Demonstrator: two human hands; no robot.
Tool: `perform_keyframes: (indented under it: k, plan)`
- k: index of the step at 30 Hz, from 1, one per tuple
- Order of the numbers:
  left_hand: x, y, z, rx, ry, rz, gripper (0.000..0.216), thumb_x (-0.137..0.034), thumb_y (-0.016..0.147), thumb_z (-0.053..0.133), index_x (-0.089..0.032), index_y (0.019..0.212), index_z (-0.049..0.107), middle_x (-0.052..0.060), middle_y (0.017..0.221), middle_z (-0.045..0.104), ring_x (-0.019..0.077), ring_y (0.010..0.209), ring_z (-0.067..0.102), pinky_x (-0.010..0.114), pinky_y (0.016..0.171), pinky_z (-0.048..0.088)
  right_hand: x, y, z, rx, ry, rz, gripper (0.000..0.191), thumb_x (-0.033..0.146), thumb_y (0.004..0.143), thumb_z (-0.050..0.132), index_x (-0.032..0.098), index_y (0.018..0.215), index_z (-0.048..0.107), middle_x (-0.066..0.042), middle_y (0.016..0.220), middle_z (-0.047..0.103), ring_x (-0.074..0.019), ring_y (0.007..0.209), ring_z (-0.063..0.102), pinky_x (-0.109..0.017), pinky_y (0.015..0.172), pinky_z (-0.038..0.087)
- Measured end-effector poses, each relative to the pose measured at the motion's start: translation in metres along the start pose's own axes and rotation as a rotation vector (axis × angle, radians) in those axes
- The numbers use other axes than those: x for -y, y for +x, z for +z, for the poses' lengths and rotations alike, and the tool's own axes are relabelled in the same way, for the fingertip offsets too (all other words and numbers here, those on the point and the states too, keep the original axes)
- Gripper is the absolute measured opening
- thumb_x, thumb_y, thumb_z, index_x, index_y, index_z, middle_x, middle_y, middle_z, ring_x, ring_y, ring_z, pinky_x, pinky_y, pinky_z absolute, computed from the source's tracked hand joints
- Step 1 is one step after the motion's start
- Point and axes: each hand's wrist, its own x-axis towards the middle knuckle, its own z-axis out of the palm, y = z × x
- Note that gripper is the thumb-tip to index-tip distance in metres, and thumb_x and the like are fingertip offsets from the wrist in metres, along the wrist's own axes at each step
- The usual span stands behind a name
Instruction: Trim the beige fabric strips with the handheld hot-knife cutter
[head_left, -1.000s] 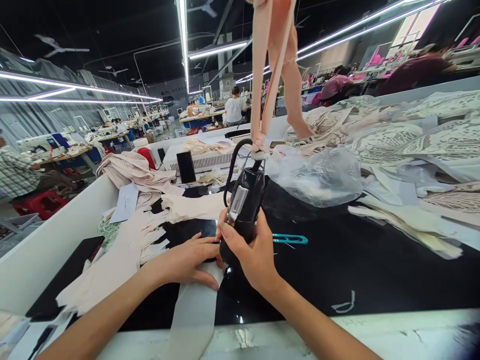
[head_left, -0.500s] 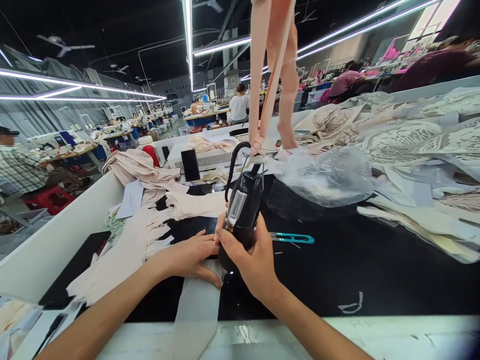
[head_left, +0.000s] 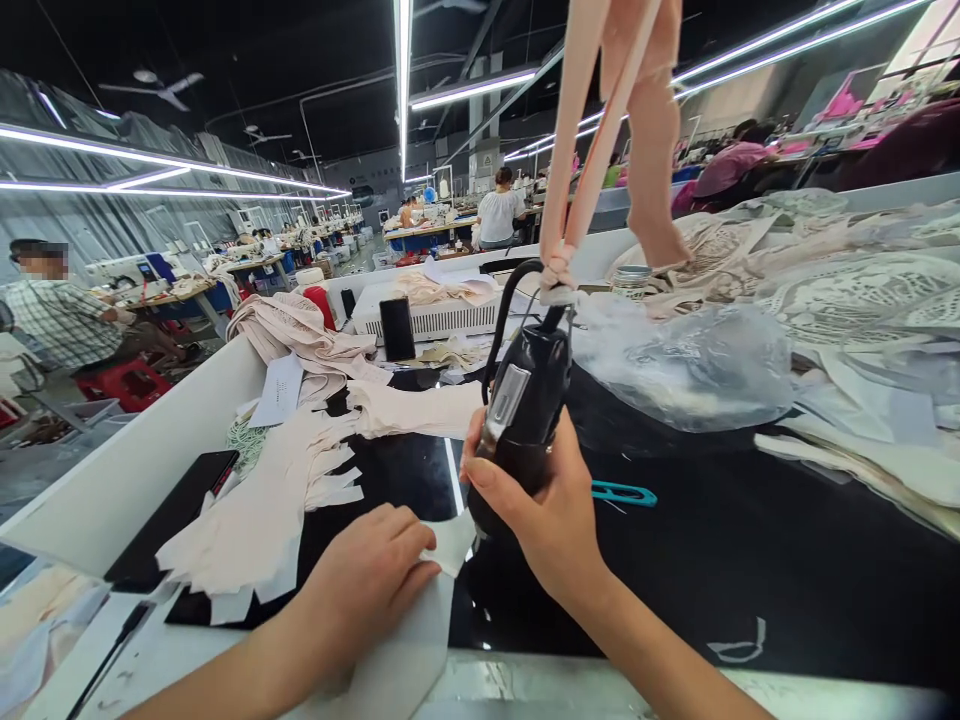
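Note:
In my right hand (head_left: 551,510) is a black corded electric hand tool (head_left: 529,400) with a silver lever on its side, held upright over the black work surface. A knot of pale pink fabric strips (head_left: 574,180) ties it from above. My left hand (head_left: 371,570) lies to its left, with bent fingers and thumb pinching a pale, thin fabric piece (head_left: 412,640). This piece reaches the base of the tool and hangs toward the front edge. Whatever is under the tool's base is hidden. Teal thread snips (head_left: 626,493) lie just right of my right hand, partly hidden by it.
Cut pale fabric pieces (head_left: 247,520) and a black phone-like slab (head_left: 176,520) lie to the left. A clear plastic bag (head_left: 690,370) and heaps of lace fabric (head_left: 847,300) fill the right. A white box (head_left: 450,318) stands behind. Other people sit at sewing machines farther off.
My left hand has gone from lying flat beside the tool to curled fingers on the fabric, nearer me and apart from the tool. The view has shifted left.

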Motion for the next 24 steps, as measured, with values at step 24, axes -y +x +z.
perform_keyframes:
  k: [24]
  plan:
    - [0.037, 0.033, 0.018, -0.063, -0.02, 0.213, 0.026, -0.008, 0.107, 0.047, -0.014, 0.123, 0.067, 0.011, 0.122, 0.073, 0.022, 0.115, 0.071, 0.034, 0.102, 0.06, -0.006, -0.013, -0.011, 0.013, -0.119, -0.091, 0.021, 0.034, 0.09, 0.079, 0.03, 0.106, 0.065, 0.002, 0.083, 0.071, -0.0148, 0.065, 0.068, -0.028, 0.063, 0.059]
